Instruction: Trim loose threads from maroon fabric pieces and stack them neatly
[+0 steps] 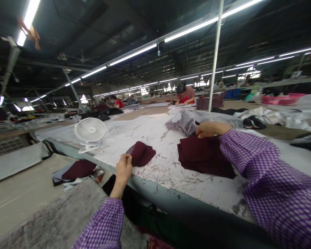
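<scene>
My left hand (123, 170) pinches the near left edge of a small maroon fabric piece (144, 154), which lies folded on the white tabletop close to the table's front edge. A speckled greyish patch shows at that piece's left side. To the right lies a larger stack of maroon fabric pieces (202, 155), its layers slightly fanned at the left. At the stack's far edge my right hand (209, 129) has its fingers closed on the dark cloth; the exact grip is partly hidden. Both of my sleeves are purple checked.
A white fan (90, 130) stands at the table's left edge. Clear plastic sheeting (184, 121) lies behind the stack, near a metal pole (216, 58). More maroon and grey cloth (79, 170) rests on a lower surface at left. A co-worker (185, 93) bends over the far table.
</scene>
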`<act>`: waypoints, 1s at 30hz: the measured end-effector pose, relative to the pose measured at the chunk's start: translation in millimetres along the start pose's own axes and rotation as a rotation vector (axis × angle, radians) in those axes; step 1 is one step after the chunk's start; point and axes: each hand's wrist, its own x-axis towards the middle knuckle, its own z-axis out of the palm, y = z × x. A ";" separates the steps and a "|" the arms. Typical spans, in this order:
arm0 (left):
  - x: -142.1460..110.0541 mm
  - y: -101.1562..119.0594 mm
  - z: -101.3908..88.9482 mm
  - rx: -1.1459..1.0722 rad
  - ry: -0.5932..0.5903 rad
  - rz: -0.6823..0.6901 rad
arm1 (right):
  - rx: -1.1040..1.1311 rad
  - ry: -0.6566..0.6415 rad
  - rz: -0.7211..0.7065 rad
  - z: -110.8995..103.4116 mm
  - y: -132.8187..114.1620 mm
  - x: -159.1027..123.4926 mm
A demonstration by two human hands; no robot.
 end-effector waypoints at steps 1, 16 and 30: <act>0.6 -2.3 0.2 -0.021 0.003 -0.004 | -0.047 -0.008 0.022 -0.3 -4.7 1.2; 3.9 -1.6 8.1 0.041 -0.153 0.327 | 0.082 -0.059 0.101 19.2 7.7 17.1; 9.7 15.2 3.2 0.240 -0.164 0.037 | 0.491 -0.223 -0.131 -9.1 12.2 -9.0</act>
